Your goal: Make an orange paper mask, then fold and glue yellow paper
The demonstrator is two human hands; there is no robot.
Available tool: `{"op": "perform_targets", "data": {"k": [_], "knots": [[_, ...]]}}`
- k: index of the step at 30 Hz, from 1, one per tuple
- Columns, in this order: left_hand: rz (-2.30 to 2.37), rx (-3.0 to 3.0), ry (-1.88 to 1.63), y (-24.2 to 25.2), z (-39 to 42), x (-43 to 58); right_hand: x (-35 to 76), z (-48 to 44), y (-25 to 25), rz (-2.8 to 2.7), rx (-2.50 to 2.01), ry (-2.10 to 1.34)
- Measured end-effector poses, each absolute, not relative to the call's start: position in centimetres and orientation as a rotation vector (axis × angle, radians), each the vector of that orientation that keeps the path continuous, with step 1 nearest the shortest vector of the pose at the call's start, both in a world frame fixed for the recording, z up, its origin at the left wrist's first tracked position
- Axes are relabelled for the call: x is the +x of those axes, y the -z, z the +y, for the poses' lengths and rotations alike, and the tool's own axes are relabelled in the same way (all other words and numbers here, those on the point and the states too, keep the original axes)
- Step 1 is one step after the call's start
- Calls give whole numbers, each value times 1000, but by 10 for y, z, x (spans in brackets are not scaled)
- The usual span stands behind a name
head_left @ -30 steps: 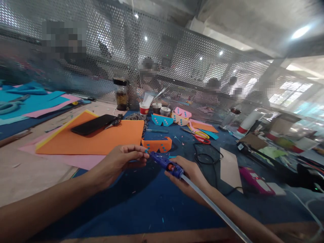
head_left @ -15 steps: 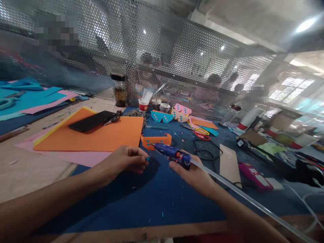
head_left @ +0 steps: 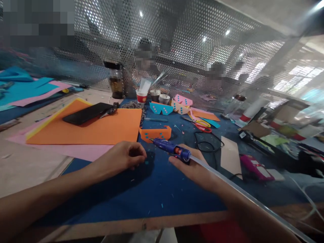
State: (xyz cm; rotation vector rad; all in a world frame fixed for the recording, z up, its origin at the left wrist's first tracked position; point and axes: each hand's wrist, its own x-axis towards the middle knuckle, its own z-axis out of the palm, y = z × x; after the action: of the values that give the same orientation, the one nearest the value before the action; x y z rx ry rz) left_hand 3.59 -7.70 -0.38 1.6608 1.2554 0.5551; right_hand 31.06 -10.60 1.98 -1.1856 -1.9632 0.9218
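Observation:
My left hand is closed over the blue mat, thumb and fingertips together. A tiny teal paper piece shows just below those fingertips, in shadow; whether they touch it I cannot tell. In my right hand is a blue hot glue gun, its nozzle pointing left. A long clear glue stick runs out of its back. Close behind the nozzle stands an orange paper mask with small teal squares on it.
Orange sheets carry a black phone and small scissors on the left. Behind are blue and pink paper masks, cups and a jar. Right lie red-yellow scissors, a black cable and cardboard.
The teal piece was at my left fingertips and now appears lower, beneath them. The view has tilted slightly down. My right hand still grips the glue gun by the orange mask.

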Motion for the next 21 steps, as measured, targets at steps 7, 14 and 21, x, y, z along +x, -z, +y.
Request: {"op": "perform_targets", "data": {"k": [7,14,21], "knots": [[1432,1944,-795,0,-65,19,313,-104,-22,-1988,-1177,-937],[1476,2289,-939,2,-35,11,317,-97,-20,-1937,-1358,-986],[1342,2207,-726,7,-4,14,316,-97,-14,-1935,-1369,-1033]]}}
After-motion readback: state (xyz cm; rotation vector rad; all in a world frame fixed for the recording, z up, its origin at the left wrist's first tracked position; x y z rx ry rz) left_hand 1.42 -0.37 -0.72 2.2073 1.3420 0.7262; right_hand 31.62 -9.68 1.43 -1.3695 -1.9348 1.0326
